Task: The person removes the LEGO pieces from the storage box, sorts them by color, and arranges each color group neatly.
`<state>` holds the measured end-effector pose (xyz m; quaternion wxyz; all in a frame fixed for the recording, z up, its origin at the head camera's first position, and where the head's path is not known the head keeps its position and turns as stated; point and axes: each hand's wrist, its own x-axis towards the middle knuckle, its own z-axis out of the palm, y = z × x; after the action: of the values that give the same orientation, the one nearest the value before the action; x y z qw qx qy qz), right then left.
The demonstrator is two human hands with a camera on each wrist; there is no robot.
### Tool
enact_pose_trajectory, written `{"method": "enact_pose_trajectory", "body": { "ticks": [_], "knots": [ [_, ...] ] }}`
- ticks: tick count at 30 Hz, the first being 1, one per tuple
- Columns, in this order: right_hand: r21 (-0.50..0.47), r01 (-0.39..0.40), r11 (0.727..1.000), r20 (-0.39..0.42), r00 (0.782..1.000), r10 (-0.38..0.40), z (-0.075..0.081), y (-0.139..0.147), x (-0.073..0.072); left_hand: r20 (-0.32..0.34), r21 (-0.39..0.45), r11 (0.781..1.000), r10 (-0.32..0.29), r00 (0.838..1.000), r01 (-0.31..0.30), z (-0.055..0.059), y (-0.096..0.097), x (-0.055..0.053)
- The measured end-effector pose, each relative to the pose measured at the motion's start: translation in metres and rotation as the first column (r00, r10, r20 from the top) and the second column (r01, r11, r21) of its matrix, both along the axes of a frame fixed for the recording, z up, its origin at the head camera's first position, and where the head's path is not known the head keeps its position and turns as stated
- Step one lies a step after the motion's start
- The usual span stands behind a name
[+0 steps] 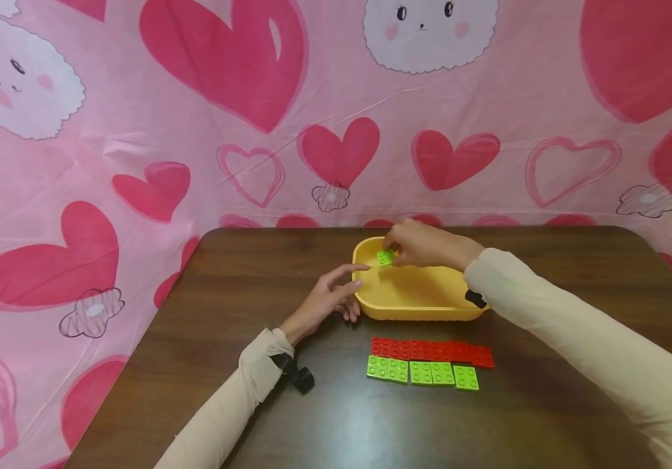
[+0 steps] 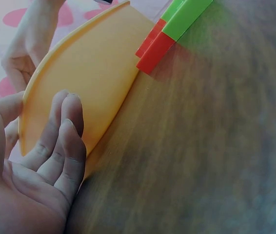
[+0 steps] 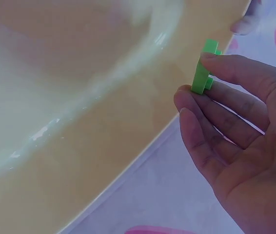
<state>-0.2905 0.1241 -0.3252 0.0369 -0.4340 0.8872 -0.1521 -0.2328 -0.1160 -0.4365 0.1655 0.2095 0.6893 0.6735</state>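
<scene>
My right hand [image 1: 420, 246] pinches a green toy brick [image 1: 385, 258] between thumb and fingers, over the left part of a yellow tray [image 1: 423, 314]. In the right wrist view the brick [image 3: 204, 68] is held edge-on, its studs facing the palm. My left hand [image 1: 328, 296] is at the tray's left end, the index finger reaching over the rim. In the left wrist view, its other fingers [image 2: 62, 139] lie loosely bent beside the tray's outer wall [image 2: 87, 73]. In front of the tray lie a row of red bricks [image 1: 420, 350] and a row of green bricks [image 1: 421, 373].
A brown wooden table [image 1: 242, 260] carries everything. Behind and to the left hangs a pink cloth [image 1: 365, 91] with hearts. Black straps with small devices [image 1: 297, 374] sit on both wrists. Small gaps separate some of the green bricks.
</scene>
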Motion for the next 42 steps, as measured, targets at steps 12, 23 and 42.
{"method": "enact_pose_trajectory", "body": {
  "ticks": [12,23,42],
  "knots": [
    [-0.018,0.061,0.998,0.029,0.998,-0.061,0.005,0.013,0.014,0.007,-0.003,1.000,0.002,1.000,-0.002,0.000,0.000,0.001],
    [-0.043,0.074,0.996,0.020,0.997,-0.073,0.006,0.028,0.032,0.002,0.003,1.000,0.001,1.000,-0.001,-0.001,0.001,0.002],
    [-0.107,0.130,0.986,-0.035,0.990,-0.134,0.004,0.045,0.068,-0.008,0.021,1.000,0.004,1.000,-0.004,-0.001,0.002,0.002]
  ]
}}
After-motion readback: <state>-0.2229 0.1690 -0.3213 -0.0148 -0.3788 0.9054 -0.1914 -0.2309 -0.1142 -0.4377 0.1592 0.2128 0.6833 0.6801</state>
